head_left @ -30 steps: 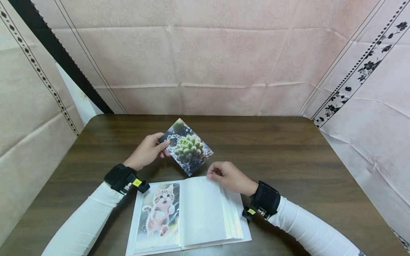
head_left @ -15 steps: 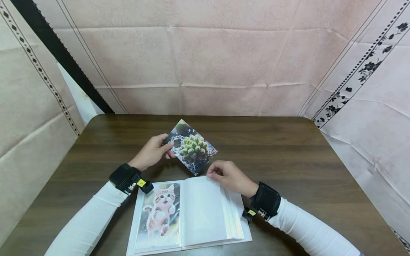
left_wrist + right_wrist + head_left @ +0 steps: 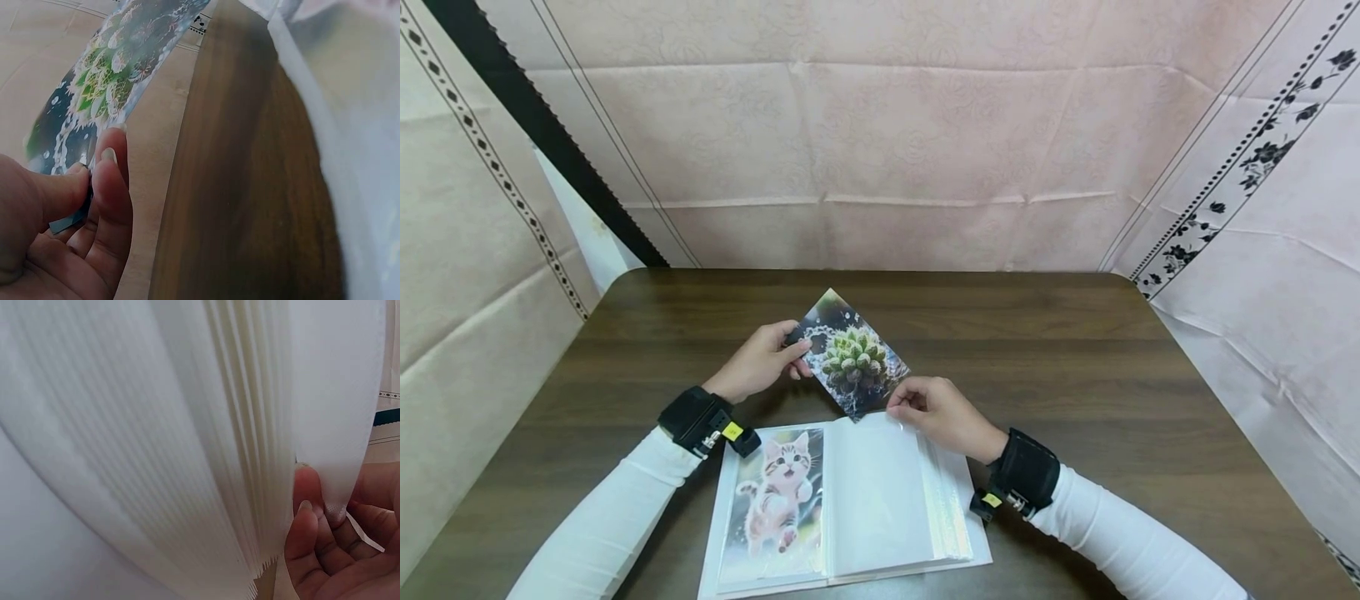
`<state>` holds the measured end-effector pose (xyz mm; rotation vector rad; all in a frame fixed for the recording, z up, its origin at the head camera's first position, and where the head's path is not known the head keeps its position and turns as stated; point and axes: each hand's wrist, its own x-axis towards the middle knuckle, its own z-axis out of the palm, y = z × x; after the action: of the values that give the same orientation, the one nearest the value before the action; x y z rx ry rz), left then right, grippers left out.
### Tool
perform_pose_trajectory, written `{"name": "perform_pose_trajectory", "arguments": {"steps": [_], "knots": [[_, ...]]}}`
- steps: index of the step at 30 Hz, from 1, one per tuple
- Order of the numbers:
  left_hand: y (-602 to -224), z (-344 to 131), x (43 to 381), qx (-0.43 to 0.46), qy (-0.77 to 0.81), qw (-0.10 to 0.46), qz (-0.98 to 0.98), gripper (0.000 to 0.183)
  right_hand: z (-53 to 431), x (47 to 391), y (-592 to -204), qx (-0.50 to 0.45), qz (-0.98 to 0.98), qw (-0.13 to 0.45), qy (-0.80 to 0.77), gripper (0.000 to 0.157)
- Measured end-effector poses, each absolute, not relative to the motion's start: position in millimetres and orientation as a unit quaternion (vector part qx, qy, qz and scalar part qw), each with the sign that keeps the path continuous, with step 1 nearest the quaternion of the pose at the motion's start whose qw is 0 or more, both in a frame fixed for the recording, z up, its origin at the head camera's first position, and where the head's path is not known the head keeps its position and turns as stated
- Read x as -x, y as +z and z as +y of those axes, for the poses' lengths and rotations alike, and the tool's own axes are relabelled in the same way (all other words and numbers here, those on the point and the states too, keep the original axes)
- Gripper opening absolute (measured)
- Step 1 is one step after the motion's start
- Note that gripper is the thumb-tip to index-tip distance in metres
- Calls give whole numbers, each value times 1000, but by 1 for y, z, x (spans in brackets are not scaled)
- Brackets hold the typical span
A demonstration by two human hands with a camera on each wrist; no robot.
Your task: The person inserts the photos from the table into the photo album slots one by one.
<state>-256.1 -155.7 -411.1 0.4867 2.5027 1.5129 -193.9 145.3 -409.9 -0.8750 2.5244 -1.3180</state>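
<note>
My left hand (image 3: 762, 361) pinches a photo of a green succulent (image 3: 855, 357) by its left corner, thumb on the picture side. The photo is turned like a diamond, its lowest corner overlapping the top edge of an open photo album (image 3: 880, 500). With thumb and fingers my right hand (image 3: 942, 415) pinches the upper right corner of the album's blank sleeve page. The left wrist view shows the photo (image 3: 112, 75) between thumb and fingers. In the right wrist view, the lifted page (image 3: 337, 394) stands apart from the fanned stack of pages (image 3: 187, 425).
A kitten picture (image 3: 778, 496) fills the album's left page. The album lies at the near side of a brown wooden table (image 3: 1060, 358). Pale patterned cloth (image 3: 880, 142) hangs behind and at both sides of it.
My left hand has moved right with the succulent photo, then slightly down, so its lower corner now meets the album's top edge. My right hand stays at the page corner.
</note>
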Motion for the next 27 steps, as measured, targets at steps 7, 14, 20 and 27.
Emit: {"name": "perform_pose_trajectory", "arguments": {"steps": [7, 14, 20, 27], "knots": [[-412, -155, 256, -163, 499, 95, 846, 26, 146, 191, -409, 279, 841, 79, -457, 6], [-413, -156, 257, -162, 487, 97, 852, 26, 145, 189, -408, 261, 832, 71, -484, 10], [-414, -157, 259, -158, 482, 106, 855, 24, 146, 187, -408, 262, 824, 72, -497, 18], [-414, -158, 264, -176, 467, 110, 860, 22, 148, 187, -408, 258, 805, 85, -528, 25]]}}
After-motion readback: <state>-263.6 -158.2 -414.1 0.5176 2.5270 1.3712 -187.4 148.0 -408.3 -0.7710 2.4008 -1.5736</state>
